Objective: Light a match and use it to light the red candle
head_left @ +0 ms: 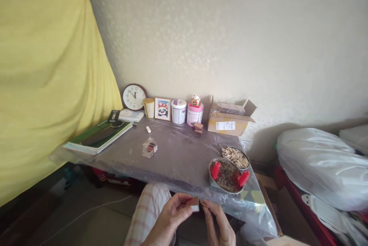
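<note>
My left hand (172,212) pinches a small matchbox (195,201), whose brown striking side and white side show. Just right of it, my right hand (216,217) has thumb and fingertips closed on a thin matchstick (202,203) by the box's end. Both hands are low, in front of the table's near edge and above my lap. Ahead on the table stands a bowl of loose matchsticks (235,157). In front of that bowl is another container (223,189) with dark grainy stuff and two red objects in it. A torn clear wrapper with matchboxes (150,147) lies mid-table.
Plastic sheeting covers the table (178,154). Along the back stand a clock (134,97), a panda picture (162,109), a white tin (178,111), a pink tin (194,115) and an open cardboard box (227,124). Books (99,136) lie left. White bags (319,165) bulge at right.
</note>
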### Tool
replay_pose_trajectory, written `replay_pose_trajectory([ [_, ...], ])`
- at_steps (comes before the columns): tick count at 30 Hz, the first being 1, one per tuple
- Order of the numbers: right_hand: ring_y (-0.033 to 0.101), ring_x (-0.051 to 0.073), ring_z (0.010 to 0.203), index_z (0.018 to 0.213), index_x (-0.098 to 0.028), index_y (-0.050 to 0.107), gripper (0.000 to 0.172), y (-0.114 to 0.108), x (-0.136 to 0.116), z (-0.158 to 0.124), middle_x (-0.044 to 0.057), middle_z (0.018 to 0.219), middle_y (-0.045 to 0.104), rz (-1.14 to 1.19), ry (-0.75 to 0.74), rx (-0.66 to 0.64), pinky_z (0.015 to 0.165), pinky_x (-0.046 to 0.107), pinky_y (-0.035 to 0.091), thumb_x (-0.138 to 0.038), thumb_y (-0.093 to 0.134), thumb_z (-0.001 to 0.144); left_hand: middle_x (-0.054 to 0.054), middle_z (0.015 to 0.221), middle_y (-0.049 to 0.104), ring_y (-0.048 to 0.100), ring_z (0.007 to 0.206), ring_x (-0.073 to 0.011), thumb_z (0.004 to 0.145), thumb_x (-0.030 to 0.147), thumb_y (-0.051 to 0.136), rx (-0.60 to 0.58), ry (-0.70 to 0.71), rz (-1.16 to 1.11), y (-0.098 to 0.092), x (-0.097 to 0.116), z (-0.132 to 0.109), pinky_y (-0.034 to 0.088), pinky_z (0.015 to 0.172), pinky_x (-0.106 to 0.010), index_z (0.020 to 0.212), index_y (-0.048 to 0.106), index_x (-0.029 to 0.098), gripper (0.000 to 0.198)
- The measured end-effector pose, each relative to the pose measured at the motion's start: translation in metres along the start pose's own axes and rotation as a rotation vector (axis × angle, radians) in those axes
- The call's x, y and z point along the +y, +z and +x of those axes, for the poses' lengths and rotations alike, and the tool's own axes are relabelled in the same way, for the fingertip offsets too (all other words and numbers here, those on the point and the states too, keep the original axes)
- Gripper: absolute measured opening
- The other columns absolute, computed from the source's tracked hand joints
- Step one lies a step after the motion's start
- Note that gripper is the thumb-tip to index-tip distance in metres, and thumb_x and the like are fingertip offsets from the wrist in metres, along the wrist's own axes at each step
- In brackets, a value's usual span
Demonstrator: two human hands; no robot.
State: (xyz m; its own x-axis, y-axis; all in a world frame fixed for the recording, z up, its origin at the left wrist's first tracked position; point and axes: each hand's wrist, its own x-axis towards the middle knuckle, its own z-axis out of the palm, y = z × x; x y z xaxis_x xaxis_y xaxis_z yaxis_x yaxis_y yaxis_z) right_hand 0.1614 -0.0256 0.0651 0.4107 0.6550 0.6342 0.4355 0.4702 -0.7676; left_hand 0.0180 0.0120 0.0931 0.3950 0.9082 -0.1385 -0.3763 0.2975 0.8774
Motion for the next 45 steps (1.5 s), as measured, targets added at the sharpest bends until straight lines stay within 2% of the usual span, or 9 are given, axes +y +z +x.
replay_pose_trajectory([
  [11, 0.071, 0.016, 0.077, 0.092, -0.026, 0.07, 0.012, 0.002, 0.001, 0.0, 0.003, 0.084, 0.073, -0.045, -0.064, 0.037, 0.075, 0.021, 0.054, -0.033, 0.061, 0.089, -0.01, 0.104, 0.076, 0.063, 0.105, -0.0278, 0.071, 0.035, 0.076, -0.046, -0.003, -0.013, -0.003, -0.003, 0.004, 0.041, 0.096, -0.04, 0.096, 0.069, 0.018, 0.032],
  [17, 0.071, 0.016, 0.078, 0.095, -0.026, 0.07, 0.012, 0.001, 0.001, 0.0, 0.003, 0.085, 0.074, -0.057, -0.07, 0.018, 0.075, 0.022, 0.054, -0.03, 0.062, 0.088, -0.008, 0.1, 0.076, 0.064, 0.102, -0.0254, 0.073, 0.032, 0.075, -0.042, -0.012, 0.007, 0.0, 0.0, 0.003, 0.042, 0.094, -0.038, 0.094, 0.069, 0.017, 0.026],
  [23, 0.072, 0.016, 0.077, 0.091, -0.025, 0.07, 0.011, -0.002, 0.0, 0.002, 0.003, 0.084, 0.074, -0.06, -0.081, 0.027, 0.074, 0.022, 0.055, -0.03, 0.061, 0.088, -0.008, 0.1, 0.075, 0.062, 0.103, -0.0275, 0.073, 0.035, 0.074, -0.025, -0.012, 0.028, 0.002, 0.001, 0.002, 0.043, 0.094, -0.04, 0.093, 0.069, 0.018, 0.027],
  [28, 0.072, 0.015, 0.08, 0.098, -0.025, 0.068, 0.016, -0.009, -0.001, 0.007, 0.003, 0.089, 0.074, -0.145, -0.187, -0.098, 0.075, 0.019, 0.056, -0.017, 0.061, 0.086, -0.008, 0.101, 0.074, 0.061, 0.107, -0.0284, 0.074, 0.032, 0.073, -0.029, -0.021, 0.02, 0.005, 0.004, 0.002, 0.041, 0.099, -0.042, 0.094, 0.07, 0.019, 0.024],
  [34, 0.07, 0.014, 0.085, 0.101, -0.025, 0.067, 0.019, -0.007, -0.002, 0.005, 0.003, 0.091, 0.073, -0.115, -0.133, -0.047, 0.08, 0.021, 0.054, -0.014, 0.058, 0.088, -0.006, 0.101, 0.074, 0.061, 0.105, -0.0253, 0.078, 0.03, 0.069, -0.06, -0.018, 0.01, 0.005, 0.003, 0.003, 0.042, 0.098, -0.04, 0.095, 0.07, 0.02, 0.02],
  [40, 0.071, 0.014, 0.084, 0.102, -0.023, 0.064, 0.023, -0.013, -0.005, 0.011, 0.004, 0.091, 0.073, -0.191, -0.212, -0.139, 0.079, 0.019, 0.055, -0.009, 0.059, 0.085, -0.005, 0.1, 0.074, 0.061, 0.103, -0.0231, 0.078, 0.029, 0.071, -0.037, -0.043, -0.015, 0.008, 0.005, 0.0, 0.044, 0.095, -0.036, 0.092, 0.071, 0.02, 0.017],
  [45, 0.072, 0.015, 0.083, 0.1, -0.022, 0.065, 0.022, -0.015, -0.009, 0.014, 0.004, 0.09, 0.074, -0.197, -0.219, -0.138, 0.078, 0.02, 0.057, -0.009, 0.058, 0.085, -0.005, 0.099, 0.075, 0.061, 0.102, -0.0224, 0.077, 0.029, 0.071, -0.038, -0.056, -0.055, 0.011, 0.008, 0.0, 0.043, 0.096, -0.036, 0.093, 0.072, 0.02, 0.018],
])
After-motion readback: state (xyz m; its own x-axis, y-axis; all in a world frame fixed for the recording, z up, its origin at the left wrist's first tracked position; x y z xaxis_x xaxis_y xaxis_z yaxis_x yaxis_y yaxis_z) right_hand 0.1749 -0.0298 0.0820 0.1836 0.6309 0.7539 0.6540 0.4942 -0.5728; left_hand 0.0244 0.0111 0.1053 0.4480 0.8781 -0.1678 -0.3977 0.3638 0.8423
